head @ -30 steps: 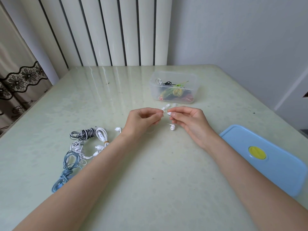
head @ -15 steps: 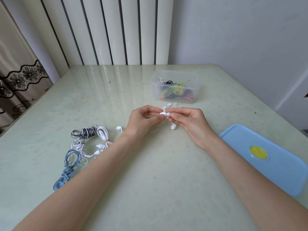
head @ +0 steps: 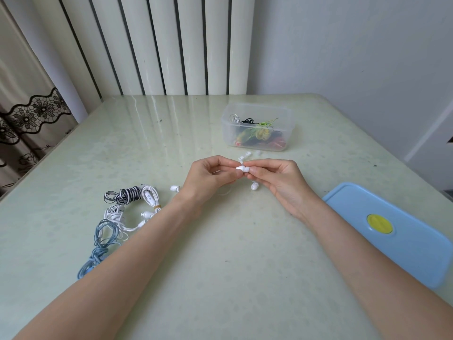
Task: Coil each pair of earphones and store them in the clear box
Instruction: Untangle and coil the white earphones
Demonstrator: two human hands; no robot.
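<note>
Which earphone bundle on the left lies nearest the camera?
The blue bundle: it lies closer to the camera than the white bundle and the black-and-white striped one.

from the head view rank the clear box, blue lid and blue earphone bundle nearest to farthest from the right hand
1. clear box, beyond the right hand, far side of the table
2. blue lid, right side
3. blue earphone bundle, far left, beyond the left arm

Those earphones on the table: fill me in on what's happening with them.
A person is sorting earphones into the clear box. Both hands, left hand and right hand, pinch a white earbud between them. The box, lid off, already holds several coiled pairs. More bundles wait on the table by the left forearm. The blue lid lies to the right.
</note>
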